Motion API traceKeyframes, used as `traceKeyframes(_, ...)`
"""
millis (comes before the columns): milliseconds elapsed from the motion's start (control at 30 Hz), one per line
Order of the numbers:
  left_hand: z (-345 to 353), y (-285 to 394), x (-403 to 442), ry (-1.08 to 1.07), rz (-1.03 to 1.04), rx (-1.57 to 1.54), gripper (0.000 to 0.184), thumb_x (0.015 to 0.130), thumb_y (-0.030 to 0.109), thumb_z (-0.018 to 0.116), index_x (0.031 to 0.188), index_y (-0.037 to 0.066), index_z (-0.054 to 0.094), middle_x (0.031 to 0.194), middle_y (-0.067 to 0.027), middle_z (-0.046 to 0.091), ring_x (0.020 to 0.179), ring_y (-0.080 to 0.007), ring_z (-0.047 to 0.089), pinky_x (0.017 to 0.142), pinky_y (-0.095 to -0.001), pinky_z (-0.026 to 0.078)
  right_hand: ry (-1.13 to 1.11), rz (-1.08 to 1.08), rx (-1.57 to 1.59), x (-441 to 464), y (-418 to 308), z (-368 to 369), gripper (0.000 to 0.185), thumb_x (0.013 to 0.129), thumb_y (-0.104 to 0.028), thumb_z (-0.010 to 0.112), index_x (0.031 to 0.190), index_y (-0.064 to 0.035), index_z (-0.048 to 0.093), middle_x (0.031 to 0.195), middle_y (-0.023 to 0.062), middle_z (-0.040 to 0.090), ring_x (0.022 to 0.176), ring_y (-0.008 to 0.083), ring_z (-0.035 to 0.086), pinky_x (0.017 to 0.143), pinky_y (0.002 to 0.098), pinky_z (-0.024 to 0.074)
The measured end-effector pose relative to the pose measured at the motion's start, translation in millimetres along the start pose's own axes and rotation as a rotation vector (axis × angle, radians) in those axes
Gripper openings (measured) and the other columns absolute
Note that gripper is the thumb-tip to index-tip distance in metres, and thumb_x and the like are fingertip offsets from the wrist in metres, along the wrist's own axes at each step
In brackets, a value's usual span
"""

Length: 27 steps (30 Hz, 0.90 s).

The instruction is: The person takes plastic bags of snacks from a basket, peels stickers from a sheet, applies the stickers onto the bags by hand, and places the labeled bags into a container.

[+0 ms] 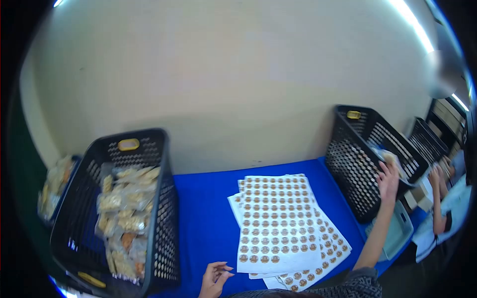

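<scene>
My left hand (pixel 217 279) is low in the view, just left of the sticker sheets, thumb and fingers apart with nothing between them. My right hand (pixel 388 181) is raised at the near rim of the right black basket (pixel 352 174), its fingers spread. A clear bag with pale contents (pixel 390 158) lies just beyond its fingertips, inside that basket; whether they touch is unclear. White sheets of round brown stickers (pixel 278 218) are stacked unevenly on the blue table cover (pixel 201 213). The top sheet lacks some stickers in its bottom row.
A large black basket (pixel 166 218) at the left holds several bags of pale food (pixel 126 203). More bags (pixel 55 186) sit beyond it. A pale green basket (pixel 397 231) stands below the right basket. At the far right are another person's arm (pixel 437 203) and a further black basket (pixel 428 136).
</scene>
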State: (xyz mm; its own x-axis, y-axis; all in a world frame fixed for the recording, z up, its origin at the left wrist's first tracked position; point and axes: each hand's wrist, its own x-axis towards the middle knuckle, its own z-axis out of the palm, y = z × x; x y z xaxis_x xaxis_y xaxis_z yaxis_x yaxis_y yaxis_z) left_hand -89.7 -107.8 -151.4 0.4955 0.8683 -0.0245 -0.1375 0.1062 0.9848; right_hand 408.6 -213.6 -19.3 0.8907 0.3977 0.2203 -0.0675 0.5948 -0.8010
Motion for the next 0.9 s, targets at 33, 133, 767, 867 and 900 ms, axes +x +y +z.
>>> traceKeyframes(33, 0, 5, -3, -0.035, 0.017, 0.008, 0.026, 0.083, 0.006, 0.047, 0.108, 0.001, 0.041, 0.094, -0.0091, 0.050, 0.081, -0.0153, 0.052, 0.076, -0.0263, 0.043, 0.001, -0.017, -0.004, 2, 6, -2, 0.032, 0.086, -0.025, 0.040, 0.114, -0.0109, 0.040, 0.107, 0.0131, 0.049, 0.063, 0.0105, 0.048, 0.055, 0.0218, 0.0404)
traceKeyframes(133, -3, 33, -18, -0.034, 0.020, 0.028, 0.027, 0.082, 0.007, 0.049, 0.108, 0.002, 0.041, 0.095, -0.0088, 0.050, 0.083, -0.0155, 0.051, 0.077, -0.0267, 0.042, -0.049, -0.298, -0.285, 34, 24, -48, 0.035, 0.084, -0.008, 0.032, 0.119, -0.0073, 0.032, 0.121, 0.0182, 0.040, 0.077, 0.0157, 0.048, 0.064, 0.0221, 0.0414)
traceKeyframes(767, -148, 279, 91, 0.075, 0.150, 1.050, 0.034, 0.083, 0.032, 0.043, 0.088, 0.002, 0.060, 0.084, -0.0103, 0.057, 0.081, -0.0159, 0.054, 0.071, -0.0290, 0.043, 0.173, -0.547, -0.610, 21, 41, -25, 0.072, 0.074, -0.008, 0.054, 0.128, 0.0015, 0.008, 0.084, 0.0219, 0.056, 0.070, 0.0284, 0.057, 0.059, 0.0335, 0.0497)
traceKeyframes(867, -202, 237, 174, -0.006, 0.095, 1.464, 0.027, 0.074, 0.021, 0.046, 0.088, 0.004, 0.062, 0.100, -0.0145, 0.054, 0.091, -0.0229, 0.052, 0.081, -0.0341, 0.039, 0.253, -0.496, -0.747, 13, 39, -16, 0.066, 0.076, -0.007, 0.050, 0.128, 0.0021, 0.011, 0.087, 0.0218, 0.055, 0.072, 0.0282, 0.057, 0.064, 0.0340, 0.0501)
traceKeyframes(900, -219, 218, 199, -0.025, 0.062, 1.690, 0.028, 0.070, 0.019, 0.047, 0.088, 0.005, 0.062, 0.107, -0.0157, 0.052, 0.096, -0.0252, 0.050, 0.087, -0.0369, 0.036, 0.273, -0.501, -0.738, 12, 38, -15, 0.066, 0.076, -0.007, 0.050, 0.128, 0.0021, 0.011, 0.087, 0.0218, 0.055, 0.072, 0.0282, 0.057, 0.064, 0.0340, 0.0501)
